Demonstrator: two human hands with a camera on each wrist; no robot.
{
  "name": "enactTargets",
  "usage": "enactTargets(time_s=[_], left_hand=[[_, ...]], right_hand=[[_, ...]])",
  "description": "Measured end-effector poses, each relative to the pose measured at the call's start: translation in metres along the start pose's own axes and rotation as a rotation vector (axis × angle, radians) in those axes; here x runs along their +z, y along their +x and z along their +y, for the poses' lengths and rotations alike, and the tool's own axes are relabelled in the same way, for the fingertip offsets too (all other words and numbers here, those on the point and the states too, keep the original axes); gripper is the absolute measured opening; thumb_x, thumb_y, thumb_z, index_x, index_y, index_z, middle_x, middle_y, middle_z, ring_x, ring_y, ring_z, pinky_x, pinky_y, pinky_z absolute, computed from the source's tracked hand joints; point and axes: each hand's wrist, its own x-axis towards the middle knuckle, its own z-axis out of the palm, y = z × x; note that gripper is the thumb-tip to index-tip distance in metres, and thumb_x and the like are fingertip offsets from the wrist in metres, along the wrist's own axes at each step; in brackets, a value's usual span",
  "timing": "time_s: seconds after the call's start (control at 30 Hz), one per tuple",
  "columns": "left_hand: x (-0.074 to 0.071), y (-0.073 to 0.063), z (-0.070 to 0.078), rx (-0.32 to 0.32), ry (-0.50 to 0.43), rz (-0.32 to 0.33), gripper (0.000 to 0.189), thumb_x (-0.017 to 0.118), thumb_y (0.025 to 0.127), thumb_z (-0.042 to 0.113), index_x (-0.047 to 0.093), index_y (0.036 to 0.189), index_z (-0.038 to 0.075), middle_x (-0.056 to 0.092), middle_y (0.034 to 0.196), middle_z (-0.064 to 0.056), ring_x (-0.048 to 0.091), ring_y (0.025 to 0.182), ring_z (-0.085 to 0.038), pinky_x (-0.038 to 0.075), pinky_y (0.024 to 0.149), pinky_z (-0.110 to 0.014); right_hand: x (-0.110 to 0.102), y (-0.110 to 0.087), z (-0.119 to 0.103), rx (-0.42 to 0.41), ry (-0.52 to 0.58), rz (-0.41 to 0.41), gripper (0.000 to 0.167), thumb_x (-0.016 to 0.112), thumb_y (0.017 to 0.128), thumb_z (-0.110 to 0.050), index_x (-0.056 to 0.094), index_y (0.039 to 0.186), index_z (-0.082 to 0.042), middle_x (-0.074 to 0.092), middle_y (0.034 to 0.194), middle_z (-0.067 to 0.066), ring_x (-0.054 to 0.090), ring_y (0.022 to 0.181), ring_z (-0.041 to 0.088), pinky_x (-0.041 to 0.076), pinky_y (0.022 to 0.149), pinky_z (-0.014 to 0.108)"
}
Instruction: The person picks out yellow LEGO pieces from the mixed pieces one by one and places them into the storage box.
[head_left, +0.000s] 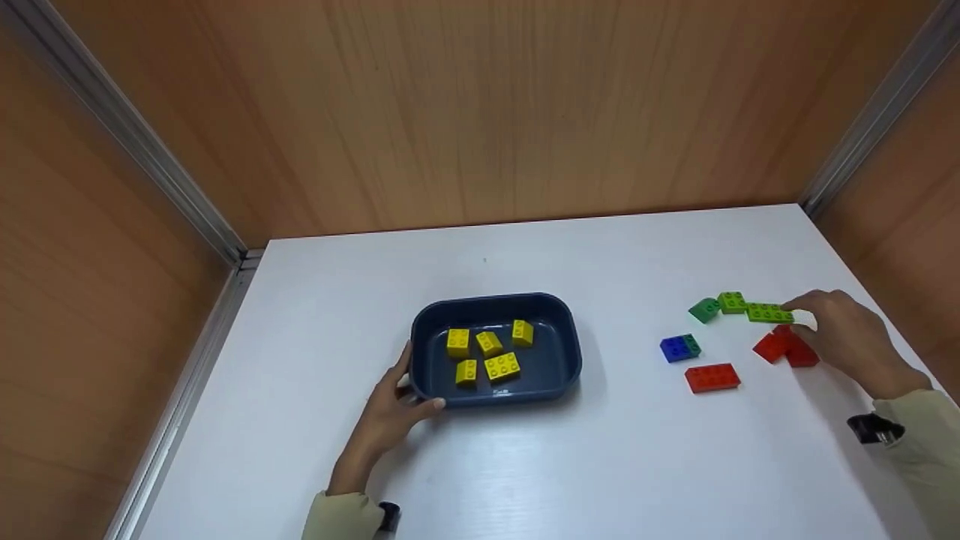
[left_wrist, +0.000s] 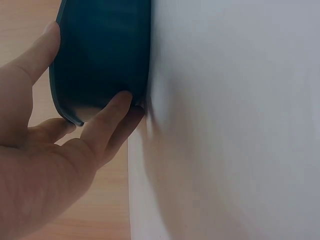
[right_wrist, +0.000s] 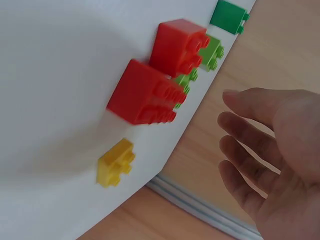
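My left hand (head_left: 385, 416) holds the left end of a dark blue tray (head_left: 551, 367), thumb at the front rim and fingers round the end wall. Inside the tray lie several yellow toy bricks (head_left: 502, 367). On the right, my right hand (head_left: 847, 337) hovers, loosely bent and holding nothing, beside a long light-green brick (head_left: 769, 313) and a cluster of red bricks (head_left: 802, 354). The right wrist view shows a gap between that hand and the bricks. There, a yellow brick (right_wrist: 116, 162) lies near the red ones; in the head view the hand hides it.
Left of the right hand are a dark-green brick (head_left: 704, 310), a small light-green brick (head_left: 732, 302), a blue brick (head_left: 675, 349) touching a green one, and a separate red brick (head_left: 712, 378). Wooden panels (head_left: 495, 112) border the white table (head_left: 315, 315).
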Motion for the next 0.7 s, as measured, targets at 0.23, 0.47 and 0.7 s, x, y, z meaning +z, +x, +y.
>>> enactTargets(time_s=[0.23, 0.47, 0.7], left_hand=[[-0.001, 0.0, 0.001, 0.0, -0.018, 0.002, 0.108, 0.088, 0.089, 0.018, 0.019, 0.171, 0.025, 0.035, 0.167, -0.023, 0.046, 0.145, -0.05, 0.049, 0.114, -0.051], [0.001, 0.001, -0.001, 0.009, -0.001, 0.009, 0.107, 0.088, 0.089, 0.016, 0.019, 0.171, 0.025, 0.036, 0.167, -0.022, 0.049, 0.144, -0.047, 0.05, 0.112, -0.048], [0.001, 0.0, 0.0, 0.016, -0.002, 0.007, 0.107, 0.087, 0.089, 0.016, 0.019, 0.171, 0.024, 0.033, 0.168, -0.023, 0.047, 0.145, -0.049, 0.05, 0.112, -0.05]], right_hand=[[-0.007, -0.009, 0.021, 0.049, -0.058, -0.059, 0.041, 0.08, 0.085, 0.004, 0.066, 0.123, 0.01, 0.064, 0.122, 0.039, 0.059, 0.107, 0.059, 0.058, 0.08, 0.069], [-0.013, -0.014, 0.038, 0.121, -0.083, -0.196, 0.05, 0.08, 0.09, -0.009, 0.059, 0.135, 0.003, 0.066, 0.11, 0.031, 0.053, 0.11, 0.059, 0.063, 0.066, 0.053], [-0.01, -0.019, 0.05, 0.172, -0.041, -0.246, 0.062, 0.081, 0.091, -0.013, 0.049, 0.14, 0.007, 0.062, 0.109, 0.032, 0.05, 0.113, 0.062, 0.063, 0.057, 0.045]])
